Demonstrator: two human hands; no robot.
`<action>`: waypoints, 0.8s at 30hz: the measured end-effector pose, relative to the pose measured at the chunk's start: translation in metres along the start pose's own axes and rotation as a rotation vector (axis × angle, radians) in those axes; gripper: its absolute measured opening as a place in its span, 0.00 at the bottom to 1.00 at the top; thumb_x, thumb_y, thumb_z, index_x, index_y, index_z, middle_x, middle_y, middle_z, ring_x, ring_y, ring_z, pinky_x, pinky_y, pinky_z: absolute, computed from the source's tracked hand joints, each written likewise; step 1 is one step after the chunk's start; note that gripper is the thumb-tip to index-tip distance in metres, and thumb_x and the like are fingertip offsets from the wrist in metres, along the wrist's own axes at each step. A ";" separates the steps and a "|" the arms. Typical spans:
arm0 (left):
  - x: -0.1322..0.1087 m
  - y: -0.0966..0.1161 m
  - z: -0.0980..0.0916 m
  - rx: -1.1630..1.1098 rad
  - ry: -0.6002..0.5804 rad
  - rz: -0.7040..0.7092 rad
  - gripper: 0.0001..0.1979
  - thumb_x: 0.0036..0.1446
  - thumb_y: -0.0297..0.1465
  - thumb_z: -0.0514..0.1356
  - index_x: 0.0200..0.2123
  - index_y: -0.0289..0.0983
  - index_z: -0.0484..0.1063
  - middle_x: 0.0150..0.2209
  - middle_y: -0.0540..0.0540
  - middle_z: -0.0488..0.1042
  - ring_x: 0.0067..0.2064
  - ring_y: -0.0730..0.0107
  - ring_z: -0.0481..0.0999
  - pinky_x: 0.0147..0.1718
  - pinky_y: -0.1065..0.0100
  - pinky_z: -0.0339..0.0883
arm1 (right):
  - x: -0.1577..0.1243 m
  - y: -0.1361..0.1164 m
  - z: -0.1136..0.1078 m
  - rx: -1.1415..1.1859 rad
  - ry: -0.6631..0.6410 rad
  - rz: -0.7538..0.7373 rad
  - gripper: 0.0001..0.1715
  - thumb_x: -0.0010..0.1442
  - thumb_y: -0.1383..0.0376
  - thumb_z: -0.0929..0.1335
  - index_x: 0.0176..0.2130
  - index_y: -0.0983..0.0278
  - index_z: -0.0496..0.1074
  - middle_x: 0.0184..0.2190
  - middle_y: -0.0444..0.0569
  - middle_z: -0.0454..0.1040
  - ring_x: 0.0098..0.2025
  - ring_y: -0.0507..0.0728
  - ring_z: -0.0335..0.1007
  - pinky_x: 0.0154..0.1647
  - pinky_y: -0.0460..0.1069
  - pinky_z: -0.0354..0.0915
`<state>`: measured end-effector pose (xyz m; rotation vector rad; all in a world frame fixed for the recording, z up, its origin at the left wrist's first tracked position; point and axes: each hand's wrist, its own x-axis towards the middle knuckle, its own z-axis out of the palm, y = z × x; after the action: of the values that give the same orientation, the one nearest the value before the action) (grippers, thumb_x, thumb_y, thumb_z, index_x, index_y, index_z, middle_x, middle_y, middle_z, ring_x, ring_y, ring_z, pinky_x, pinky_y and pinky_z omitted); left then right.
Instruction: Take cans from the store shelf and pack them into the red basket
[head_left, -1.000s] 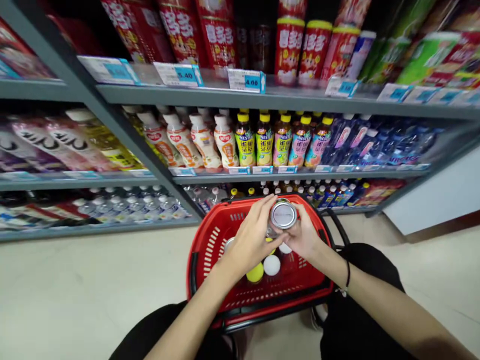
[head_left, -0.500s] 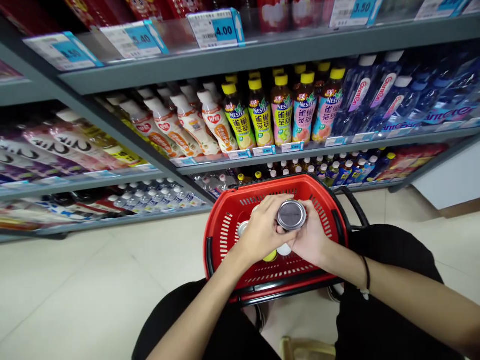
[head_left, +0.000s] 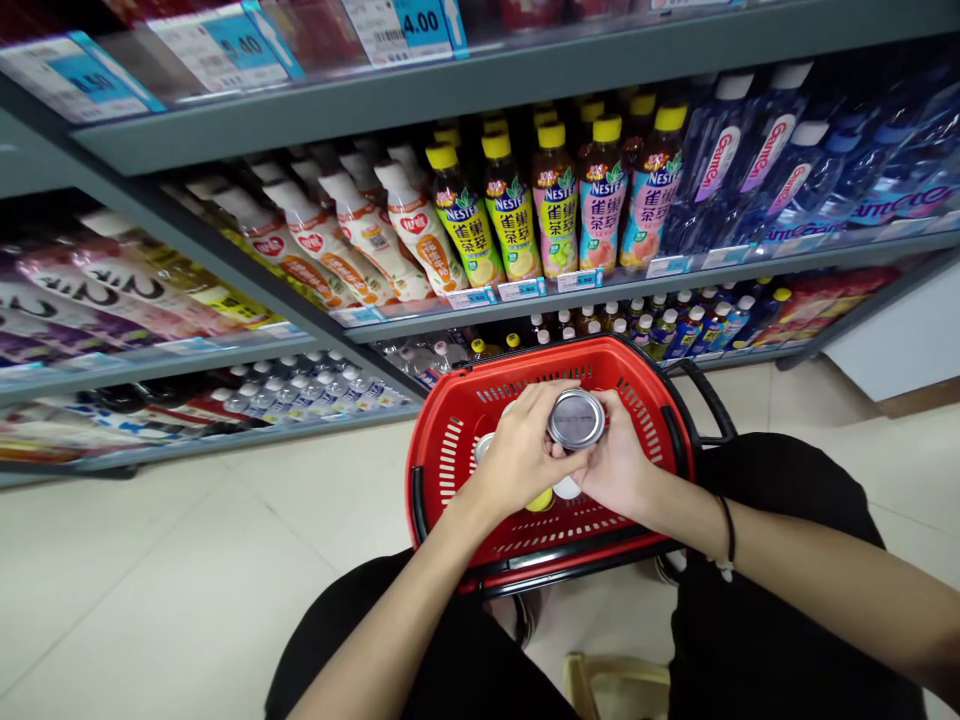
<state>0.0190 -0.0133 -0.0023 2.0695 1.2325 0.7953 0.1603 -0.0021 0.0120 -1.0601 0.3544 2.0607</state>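
Observation:
Both hands are wrapped round a metal can (head_left: 576, 418), whose round silver end faces me with a faint line of dark print. My left hand (head_left: 525, 440) closes on its left side, and my right hand (head_left: 619, 450) on its right; the can's side is mostly hidden by fingers. They hold it over a red shopping basket (head_left: 431, 430) with slotted walls. Inside the basket, below my hands, show a yellow cap (head_left: 540, 500), a white round lid (head_left: 567, 488) and part of another silver can top (head_left: 484, 447).
Shelves of drinks stand ahead: yellow-capped tea bottles (head_left: 517, 210), white-capped bottles (head_left: 420, 230) and blue water bottles (head_left: 720, 150). A grey shelf edge (head_left: 450, 100) carries price tags. The basket's black handle (head_left: 709, 400) sticks out right. My knees flank the basket; a pale stool (head_left: 615, 680) is below.
The view has shifted slightly, so the upper shelf sits higher in it. Both hands still hold the can, its end tipped a little and catching more light.

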 end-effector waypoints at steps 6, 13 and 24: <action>0.001 -0.002 0.000 0.035 -0.019 0.008 0.34 0.54 0.29 0.72 0.63 0.36 0.67 0.59 0.44 0.73 0.60 0.63 0.72 0.62 0.60 0.66 | 0.003 0.001 -0.001 0.004 -0.013 0.013 0.26 0.74 0.55 0.59 0.34 0.68 0.73 0.26 0.50 0.73 0.24 0.56 0.71 0.20 0.46 0.68; 0.000 -0.002 0.001 0.059 -0.051 -0.029 0.34 0.55 0.29 0.71 0.63 0.36 0.66 0.60 0.43 0.72 0.61 0.59 0.72 0.62 0.56 0.67 | 0.002 0.000 -0.002 0.012 -0.002 0.002 0.27 0.74 0.56 0.60 0.30 0.68 0.73 0.24 0.48 0.72 0.23 0.55 0.71 0.20 0.46 0.69; 0.000 0.000 0.002 0.068 -0.047 -0.043 0.33 0.56 0.31 0.71 0.63 0.37 0.65 0.59 0.43 0.73 0.59 0.58 0.73 0.60 0.53 0.69 | 0.002 0.001 -0.002 0.039 -0.002 0.004 0.26 0.75 0.55 0.59 0.33 0.67 0.73 0.25 0.47 0.73 0.23 0.54 0.71 0.19 0.45 0.68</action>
<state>0.0203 -0.0131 -0.0035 2.0963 1.2899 0.6897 0.1604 -0.0030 0.0092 -1.0348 0.3944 2.0496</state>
